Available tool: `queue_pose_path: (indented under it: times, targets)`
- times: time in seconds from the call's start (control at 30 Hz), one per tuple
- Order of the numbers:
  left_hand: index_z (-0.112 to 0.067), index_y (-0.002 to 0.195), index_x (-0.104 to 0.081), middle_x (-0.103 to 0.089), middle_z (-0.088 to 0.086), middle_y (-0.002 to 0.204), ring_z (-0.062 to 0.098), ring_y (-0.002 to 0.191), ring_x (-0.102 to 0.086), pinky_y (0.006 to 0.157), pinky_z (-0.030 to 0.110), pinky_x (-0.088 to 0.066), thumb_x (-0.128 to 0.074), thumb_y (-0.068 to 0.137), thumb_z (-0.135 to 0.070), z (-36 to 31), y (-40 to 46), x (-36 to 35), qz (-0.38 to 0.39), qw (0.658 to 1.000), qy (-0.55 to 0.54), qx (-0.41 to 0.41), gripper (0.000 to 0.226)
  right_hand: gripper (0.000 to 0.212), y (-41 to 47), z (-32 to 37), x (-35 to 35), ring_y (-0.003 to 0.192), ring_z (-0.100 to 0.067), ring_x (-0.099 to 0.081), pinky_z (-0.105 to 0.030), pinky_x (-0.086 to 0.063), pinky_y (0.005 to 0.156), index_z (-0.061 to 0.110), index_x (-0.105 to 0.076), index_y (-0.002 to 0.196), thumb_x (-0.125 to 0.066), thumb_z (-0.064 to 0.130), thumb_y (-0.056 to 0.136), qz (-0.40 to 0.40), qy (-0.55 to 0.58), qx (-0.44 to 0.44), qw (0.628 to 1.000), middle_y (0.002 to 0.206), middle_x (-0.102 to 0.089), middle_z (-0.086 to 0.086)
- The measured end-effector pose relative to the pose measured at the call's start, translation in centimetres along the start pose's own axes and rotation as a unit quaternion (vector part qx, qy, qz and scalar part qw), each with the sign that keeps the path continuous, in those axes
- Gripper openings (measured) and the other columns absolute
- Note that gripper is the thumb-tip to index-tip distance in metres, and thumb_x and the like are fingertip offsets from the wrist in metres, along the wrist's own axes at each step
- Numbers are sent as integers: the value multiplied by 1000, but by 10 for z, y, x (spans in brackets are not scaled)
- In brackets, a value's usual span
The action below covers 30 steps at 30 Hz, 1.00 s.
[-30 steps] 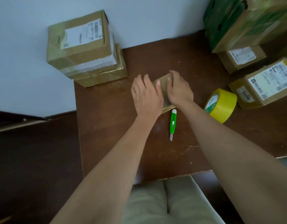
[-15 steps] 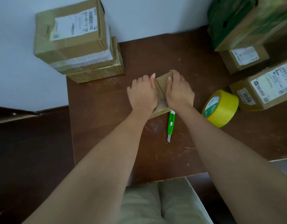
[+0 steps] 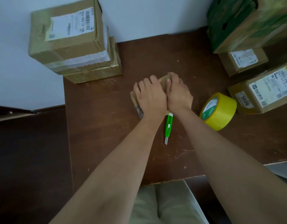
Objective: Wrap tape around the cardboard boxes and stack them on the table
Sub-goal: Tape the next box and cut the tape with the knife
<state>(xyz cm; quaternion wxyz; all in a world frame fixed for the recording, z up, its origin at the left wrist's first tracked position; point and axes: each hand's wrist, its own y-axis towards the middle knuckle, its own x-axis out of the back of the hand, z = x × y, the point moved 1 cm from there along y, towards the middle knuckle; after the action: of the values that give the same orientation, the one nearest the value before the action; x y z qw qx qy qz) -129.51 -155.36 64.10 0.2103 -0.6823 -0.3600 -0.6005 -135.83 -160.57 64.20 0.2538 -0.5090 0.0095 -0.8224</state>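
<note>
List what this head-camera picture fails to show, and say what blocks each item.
- Small box: both hands, left hand and right hand, cover most of its top, so any tape there is hidden.
- Cutter: its upper end is under the wrists.
- Green box: cut off by the top and right edges.
- Label on the stacked box: print too small to read.

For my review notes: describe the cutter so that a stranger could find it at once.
Start at the dark brown wooden table and find the person's two forearms near its middle. Between them, just below the small flat cardboard box under both hands, lies the slim green plastic utility knife. It alone is green and stick-shaped, blade pointing towards the person.
</note>
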Motion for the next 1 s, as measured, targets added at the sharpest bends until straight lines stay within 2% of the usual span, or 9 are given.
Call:
queue_pose_path:
  times: [0.07, 0.13, 0.3, 0.43, 0.5, 0.57, 0.67, 0.87, 1.0]
  targets:
    - [-10, 95, -63, -67, 11, 93, 31, 95, -61, 103, 45, -39, -29, 101, -32, -4, -4, 1, 1, 999, -26, 36, 40, 40, 2, -5, 2, 120, -32, -54, -39, -41, 83, 26, -40, 145, -27, 37, 108, 4, 28, 2, 1000, 139, -53, -5]
    - [-11, 88, -62, -66, 10, 85, 30, 86, -61, 91, 43, -43, -31, 102, -34, -4, -3, 0, -1, 1000, -9, 28, 41, 40, 1, -7, 2, 118, -32, -55, -39, -42, 84, 27, -42, 144, -27, 38, 108, 0, 40, 5, 999, 138, -54, -4]
    - [-12, 62, -60, -61, 10, 57, 31, 51, -60, 47, 32, -36, -36, 99, -43, 21, 25, -3, 57, 990, 7, -130, 54, 41, -3, -5, 0, 119, -31, -54, -42, -44, 85, 26, -43, 143, -26, 38, 108, -9, 32, 17, 999, 137, -54, -3]
    - [-5, 73, -62, -65, 18, 69, 40, 62, -64, 52, 34, -32, -33, 103, -48, 31, 46, 7, 94, 963, -24, -253, 60, 41, -3, -7, 1, 120, -31, -53, -43, -43, 86, 26, -42, 144, -26, 37, 108, -9, 43, 14, 999, 138, -53, -3]
    - [-5, 72, -65, -66, 16, 70, 39, 64, -64, 53, 34, -33, -33, 103, -51, 39, 43, 13, 65, 979, -12, -194, 64, 41, -4, -7, 1, 121, -31, -53, -43, -44, 86, 26, -41, 145, -25, 37, 108, -13, 52, 14, 998, 139, -53, -3]
    - [-5, 71, -68, -67, 15, 72, 37, 68, -65, 55, 33, -34, -26, 102, -55, 49, 32, 20, 39, 998, -28, -46, 72, 42, -4, -7, 0, 121, -30, -53, -42, -43, 86, 26, -41, 145, -26, 37, 108, -15, 50, 22, 998, 138, -53, -3]
    - [-6, 82, -69, -69, 16, 90, 38, 87, -64, 66, 34, -35, -18, 103, -57, 55, 22, 15, 110, 983, -88, 118, 75, 42, -4, -2, -2, 119, -29, -53, -40, -42, 82, 28, -41, 146, -25, 37, 108, -17, 18, 37, 999, 135, -55, -3]
    - [1, 105, -67, -66, 22, 115, 40, 110, -59, 85, 40, -43, -16, 106, -48, 54, 31, 19, 133, 962, -151, 185, 71, 42, -1, -2, -1, 121, -28, -54, -40, -44, 88, 28, -43, 146, -25, 36, 109, -13, 37, 36, 999, 137, -56, -1]
    - [-1, 119, -63, -61, 17, 127, 35, 119, -55, 100, 40, -40, -19, 106, -47, 64, 35, 27, 171, 907, -245, 297, 65, 38, -4, -2, 9, 119, -19, -54, -33, -39, 89, 30, -49, 140, -27, 34, 109, 8, 132, 11, 991, 134, -57, 6]
